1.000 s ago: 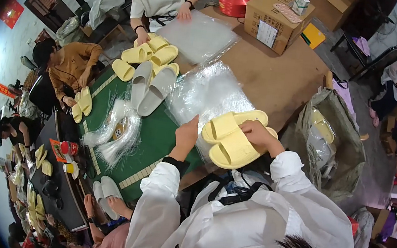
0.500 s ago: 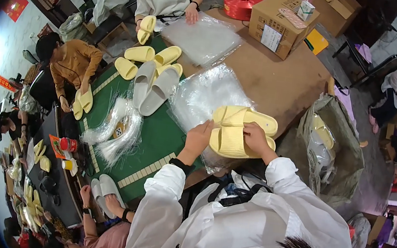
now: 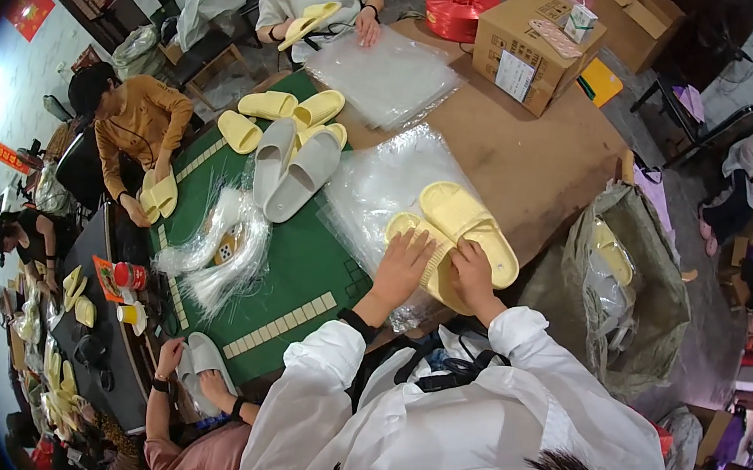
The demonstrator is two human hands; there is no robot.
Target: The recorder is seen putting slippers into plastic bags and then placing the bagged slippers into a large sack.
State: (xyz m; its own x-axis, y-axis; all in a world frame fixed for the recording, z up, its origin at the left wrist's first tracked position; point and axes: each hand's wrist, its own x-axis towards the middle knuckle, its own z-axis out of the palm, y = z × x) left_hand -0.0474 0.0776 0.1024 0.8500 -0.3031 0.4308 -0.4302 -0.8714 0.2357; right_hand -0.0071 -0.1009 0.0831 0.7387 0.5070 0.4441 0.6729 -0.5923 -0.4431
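Note:
Before me lies a pair of pale yellow slippers (image 3: 463,210) with ribbed straps, side by side on a stack of clear plastic bags (image 3: 384,174). My left hand (image 3: 403,265) grips the nearer slipper, its fingers draped across the toe and strap. At that same slipper's strap, toward the heel, my right hand (image 3: 473,274) has hold with bent fingers; its fingertips are partly hidden. The farther slipper rests against the nearer one, its strap and footbed showing.
Grey slippers (image 3: 305,174) and more yellow slippers (image 3: 267,105) stand on the green mat (image 3: 297,263). White plastic strands (image 3: 240,227) lie nearby. An open sack (image 3: 660,320) with bagged slippers stands at right; a cardboard box (image 3: 529,51) sits on the far table. Co-workers handle slippers around the table.
The slipper pair has turned so the toes point up and left. My left hand has moved from the toe edge over the nearer slipper. The far co-worker's slipper has tilted.

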